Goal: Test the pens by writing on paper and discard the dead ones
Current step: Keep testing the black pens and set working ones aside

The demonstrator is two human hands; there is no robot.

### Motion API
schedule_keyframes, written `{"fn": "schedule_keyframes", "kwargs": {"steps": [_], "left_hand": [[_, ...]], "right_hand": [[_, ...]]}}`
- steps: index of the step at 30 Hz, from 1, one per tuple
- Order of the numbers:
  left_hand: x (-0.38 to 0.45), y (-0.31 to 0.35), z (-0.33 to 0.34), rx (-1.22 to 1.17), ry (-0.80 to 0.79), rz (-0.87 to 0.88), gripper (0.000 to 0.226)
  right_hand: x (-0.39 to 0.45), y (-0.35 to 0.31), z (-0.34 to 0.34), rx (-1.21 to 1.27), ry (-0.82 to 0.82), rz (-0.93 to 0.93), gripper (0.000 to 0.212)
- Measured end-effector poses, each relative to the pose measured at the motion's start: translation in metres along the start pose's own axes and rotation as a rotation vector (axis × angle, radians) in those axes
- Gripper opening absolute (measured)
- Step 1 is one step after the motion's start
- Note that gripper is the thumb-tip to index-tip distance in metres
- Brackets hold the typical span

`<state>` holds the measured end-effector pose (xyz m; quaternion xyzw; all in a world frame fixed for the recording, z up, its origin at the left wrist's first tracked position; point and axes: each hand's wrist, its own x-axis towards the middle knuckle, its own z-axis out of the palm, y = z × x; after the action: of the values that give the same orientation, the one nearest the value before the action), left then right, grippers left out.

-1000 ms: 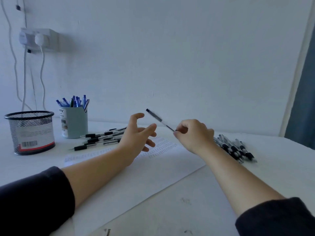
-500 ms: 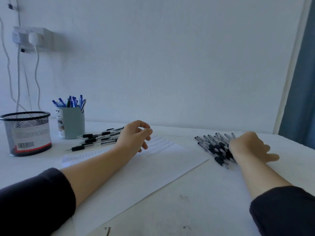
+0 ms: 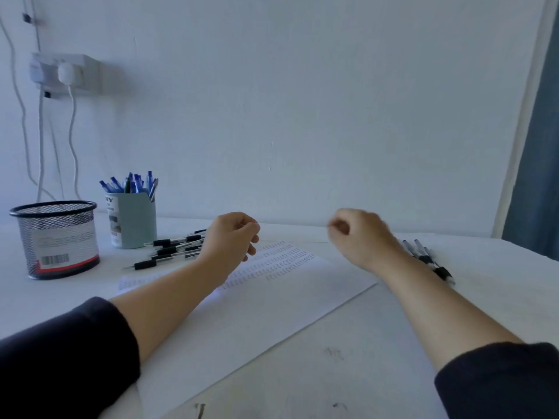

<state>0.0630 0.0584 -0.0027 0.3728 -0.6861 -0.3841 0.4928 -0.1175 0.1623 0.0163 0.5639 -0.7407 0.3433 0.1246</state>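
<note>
White worktop against bare pale wall. Paper at centre, black pens left, more pens right. Left hand loosely curled, empty; right hand curled, blurred, grip contents unclear. Mesh basket, blue-pen cup far left.

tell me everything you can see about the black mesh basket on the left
The round black wire-mesh basket stands upright on the white table at the far left, open at the top with a solid dark rim and base. Its see-through metal mesh shows a white label with a barcode and a red strip low on the wall. Any contents cannot be made out. The pale blue pen cup stands just to its right; whether they touch is unclear. Neither of the hands reaches it.
</note>
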Motion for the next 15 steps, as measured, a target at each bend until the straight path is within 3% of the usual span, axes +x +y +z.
{"fn": "schedule_keyframes", "kwargs": {"steps": [3,7,12,15], "left_hand": [[0.013,0.0,-0.015,0.083,0.12,0.045,0.02],[0.032,-0.006,-0.055,0.496,0.181,0.186,0.025],[0.047,-0.025,-0.085,0.883,-0.11,-0.023,0.023],[0.049,-0.03,-0.09,0.982,-0.201,-0.093,0.021]], "right_hand": [[-0.01,-0.027,0.011,0.075,-0.299,-0.135,0.006],[-0.019,-0.045,0.021,-0.03,-0.511,-0.167,0.029],[-0.022,-0.043,0.029,-0.012,-0.634,-0.079,0.031],[-0.021,-0.04,0.03,0.037,-0.654,-0.053,0.031]]}}
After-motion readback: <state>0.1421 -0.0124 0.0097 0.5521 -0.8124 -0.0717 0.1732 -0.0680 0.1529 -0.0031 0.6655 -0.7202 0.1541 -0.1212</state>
